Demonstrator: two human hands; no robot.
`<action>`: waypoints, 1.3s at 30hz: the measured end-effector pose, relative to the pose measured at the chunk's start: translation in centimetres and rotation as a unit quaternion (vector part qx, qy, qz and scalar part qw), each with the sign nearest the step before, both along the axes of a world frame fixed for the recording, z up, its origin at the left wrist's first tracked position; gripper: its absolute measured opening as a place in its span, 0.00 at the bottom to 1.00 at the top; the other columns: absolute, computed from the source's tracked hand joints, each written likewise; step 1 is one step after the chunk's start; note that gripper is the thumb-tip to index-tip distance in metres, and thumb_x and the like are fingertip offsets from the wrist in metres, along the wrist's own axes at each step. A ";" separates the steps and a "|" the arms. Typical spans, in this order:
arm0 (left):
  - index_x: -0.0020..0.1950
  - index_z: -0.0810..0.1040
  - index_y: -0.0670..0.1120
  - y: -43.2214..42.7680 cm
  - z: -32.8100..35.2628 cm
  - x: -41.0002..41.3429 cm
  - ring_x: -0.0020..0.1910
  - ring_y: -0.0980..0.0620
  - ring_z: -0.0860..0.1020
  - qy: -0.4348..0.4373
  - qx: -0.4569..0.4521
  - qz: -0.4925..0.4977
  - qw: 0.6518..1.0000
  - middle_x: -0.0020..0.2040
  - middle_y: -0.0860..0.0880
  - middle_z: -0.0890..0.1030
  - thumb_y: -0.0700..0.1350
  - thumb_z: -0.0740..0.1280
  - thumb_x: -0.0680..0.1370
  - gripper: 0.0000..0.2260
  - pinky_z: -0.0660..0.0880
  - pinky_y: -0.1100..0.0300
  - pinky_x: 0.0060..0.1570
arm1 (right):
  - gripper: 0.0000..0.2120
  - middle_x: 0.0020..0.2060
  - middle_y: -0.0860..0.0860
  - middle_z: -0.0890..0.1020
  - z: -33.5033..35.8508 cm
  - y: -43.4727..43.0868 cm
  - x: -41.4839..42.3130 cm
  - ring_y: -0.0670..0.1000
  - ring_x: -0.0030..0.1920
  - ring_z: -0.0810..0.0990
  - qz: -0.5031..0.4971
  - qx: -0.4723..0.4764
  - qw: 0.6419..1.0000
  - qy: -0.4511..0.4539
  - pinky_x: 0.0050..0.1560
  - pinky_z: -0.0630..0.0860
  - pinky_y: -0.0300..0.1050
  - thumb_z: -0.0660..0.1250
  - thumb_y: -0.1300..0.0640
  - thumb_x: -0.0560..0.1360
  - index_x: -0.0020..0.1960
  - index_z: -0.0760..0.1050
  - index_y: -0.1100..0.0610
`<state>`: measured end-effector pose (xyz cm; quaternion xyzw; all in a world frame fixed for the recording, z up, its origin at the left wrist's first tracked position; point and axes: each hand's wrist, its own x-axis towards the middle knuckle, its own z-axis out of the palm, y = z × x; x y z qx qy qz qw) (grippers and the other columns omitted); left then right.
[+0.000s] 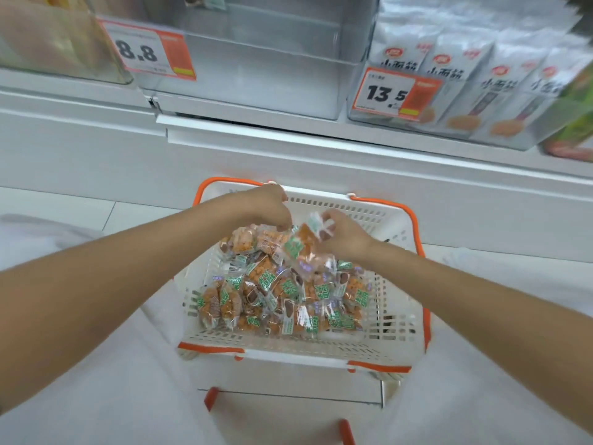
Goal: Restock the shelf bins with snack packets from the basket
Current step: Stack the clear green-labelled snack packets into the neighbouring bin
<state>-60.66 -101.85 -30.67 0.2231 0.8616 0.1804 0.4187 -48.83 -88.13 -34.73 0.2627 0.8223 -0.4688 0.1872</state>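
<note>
right hand (341,234) — fingers curled round a few raised packets (303,240) | left hand (268,207) — fingertips bent down onto the heap of snack packets (282,293), grip unclear | heap fills white basket (288,345), below clear shelf bin (256,65)

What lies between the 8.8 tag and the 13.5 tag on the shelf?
A clear, seemingly empty bin, between the 8.8 tag and 13.5 tag; head view shows it.

Open above basket (353,205); middle bin (256,69) apparently roomy; right bin (455,131) packed.
</note>
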 end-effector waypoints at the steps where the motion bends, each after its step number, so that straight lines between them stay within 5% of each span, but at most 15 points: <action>1: 0.76 0.60 0.44 -0.2 0.5 -0.3 0.60 0.42 0.75 -0.048 0.012 0.026 0.998 0.68 0.42 0.70 0.38 0.71 0.73 0.34 0.75 0.55 0.46 | 0.25 0.52 0.50 0.74 2.2 0.5 0.1 0.46 0.45 0.77 -0.020 -0.010 0.999 0.035 0.33 0.76 0.34 0.72 0.66 0.73 0.66 0.66 0.58; 4: 0.74 0.63 0.51 -0.7 1.6 -0.6 0.64 0.43 0.74 -0.222 0.074 0.129 0.963 0.72 0.44 0.68 0.48 0.77 0.70 0.37 0.75 0.48 0.61 | 0.23 0.51 0.48 0.76 5.4 1.4 0.3 0.45 0.47 0.77 -0.101 -0.078 0.985 0.119 0.40 0.75 0.32 0.75 0.63 0.72 0.62 0.68 0.56; 7: 0.61 0.73 0.47 -0.4 1.6 -0.3 0.57 0.45 0.80 -0.328 0.194 0.244 0.892 0.61 0.42 0.78 0.58 0.70 0.74 0.22 0.77 0.47 0.60 | 0.27 0.58 0.53 0.77 5.3 0.5 -0.6 0.53 0.57 0.78 -0.194 -0.134 0.958 0.162 0.62 0.75 0.54 0.79 0.57 0.67 0.60 0.69 0.52; 9: 0.60 0.74 0.45 -0.2 1.0 -0.1 0.52 0.48 0.82 -0.318 0.250 0.317 0.858 0.58 0.43 0.79 0.60 0.68 0.75 0.22 0.80 0.51 0.54 | 0.28 0.59 0.51 0.75 5.1 -0.6 -1.4 0.54 0.59 0.78 -0.208 -0.146 0.950 0.181 0.65 0.73 0.55 0.78 0.58 0.68 0.61 0.67 0.53; 14: 0.59 0.77 0.41 0.8 0.1 0.8 0.41 0.54 0.78 -0.100 0.320 0.299 0.893 0.50 0.45 0.80 0.61 0.58 0.80 0.25 0.81 0.63 0.39 | 0.27 0.45 0.55 0.81 5.7 -0.9 -2.5 0.50 0.42 0.80 -0.215 -0.262 0.923 0.180 0.55 0.81 0.50 0.75 0.51 0.72 0.62 0.67 0.60; 17: 0.53 0.77 0.35 0.9 0.3 0.9 0.38 0.49 0.78 -0.005 0.347 0.243 0.906 0.42 0.43 0.78 0.61 0.55 0.81 0.28 0.74 0.65 0.29 | 0.22 0.46 0.61 0.83 6.6 -0.9 -2.7 0.51 0.38 0.82 -0.151 -0.216 0.953 0.148 0.41 0.81 0.41 0.72 0.48 0.74 0.59 0.75 0.63; 20: 0.41 0.72 0.39 0.6 0.5 0.4 0.35 0.45 0.81 0.077 0.324 0.203 0.921 0.31 0.44 0.72 0.61 0.54 0.81 0.26 0.73 0.59 0.31 | 0.15 0.28 0.53 0.81 7.1 -0.6 -2.8 0.45 0.26 0.78 -0.126 -0.188 0.964 0.141 0.30 0.76 0.34 0.71 0.50 0.75 0.49 0.75 0.63; 23: 0.37 0.69 0.41 0.4 0.6 -0.1 0.29 0.52 0.79 0.094 0.317 0.187 0.925 0.30 0.43 0.73 0.62 0.54 0.80 0.26 0.71 0.62 0.28 | 0.18 0.23 0.53 0.78 7.2 -0.2 -2.6 0.44 0.22 0.77 -0.129 -0.198 0.963 0.129 0.25 0.73 0.33 0.72 0.52 0.74 0.49 0.74 0.68; 26: 0.38 0.70 0.42 0.4 1.0 -0.4 0.22 0.62 0.73 0.038 0.328 0.207 0.921 0.31 0.46 0.71 0.63 0.53 0.80 0.26 0.67 0.65 0.25 | 0.14 0.23 0.53 0.78 7.2 -0.1 -2.6 0.45 0.23 0.77 -0.129 -0.231 0.954 0.140 0.25 0.73 0.33 0.72 0.55 0.74 0.48 0.75 0.66; 30: 0.34 0.67 0.46 0.4 1.5 -0.9 0.22 0.61 0.69 -0.011 0.340 0.216 0.915 0.27 0.52 0.69 0.64 0.52 0.80 0.25 0.66 0.67 0.25 | 0.11 0.27 0.55 0.75 7.3 0.4 -2.8 0.45 0.25 0.79 -0.123 -0.283 0.941 0.140 0.26 0.75 0.31 0.72 0.58 0.74 0.49 0.76 0.66; 32: 0.34 0.64 0.46 0.3 1.4 -1.2 0.24 0.58 0.67 0.038 0.336 0.189 0.922 0.28 0.49 0.65 0.63 0.52 0.80 0.24 0.69 0.67 0.26 | 0.15 0.30 0.56 0.73 7.4 0.8 -3.0 0.46 0.28 0.81 -0.098 -0.288 0.946 0.113 0.29 0.77 0.32 0.72 0.57 0.73 0.52 0.76 0.68; 35: 0.32 0.62 0.46 -0.1 1.4 -1.6 0.22 0.57 0.63 0.093 0.345 0.126 0.925 0.26 0.50 0.62 0.61 0.54 0.80 0.24 0.66 0.66 0.27 | 0.18 0.40 0.56 0.84 7.3 1.6 -2.9 0.51 0.43 0.85 -0.043 -0.288 0.955 0.063 0.42 0.81 0.37 0.73 0.53 0.70 0.55 0.78 0.62; 37: 0.33 0.69 0.43 -0.5 1.6 -2.3 0.21 0.59 0.66 0.109 0.334 0.081 0.933 0.26 0.51 0.66 0.62 0.56 0.78 0.25 0.64 0.68 0.27 | 0.27 0.51 0.55 0.85 6.9 2.4 -3.1 0.52 0.52 0.83 -0.033 -0.257 0.964 0.067 0.50 0.80 0.41 0.74 0.47 0.68 0.63 0.75 0.55; 39: 0.35 0.76 0.47 -0.8 1.7 -2.6 0.22 0.61 0.69 0.124 0.316 0.056 0.939 0.26 0.53 0.71 0.62 0.58 0.77 0.22 0.65 0.71 0.27 | 0.24 0.54 0.53 0.84 6.9 2.8 -3.1 0.51 0.54 0.82 -0.036 -0.218 0.971 0.089 0.51 0.79 0.41 0.74 0.47 0.70 0.64 0.75 0.52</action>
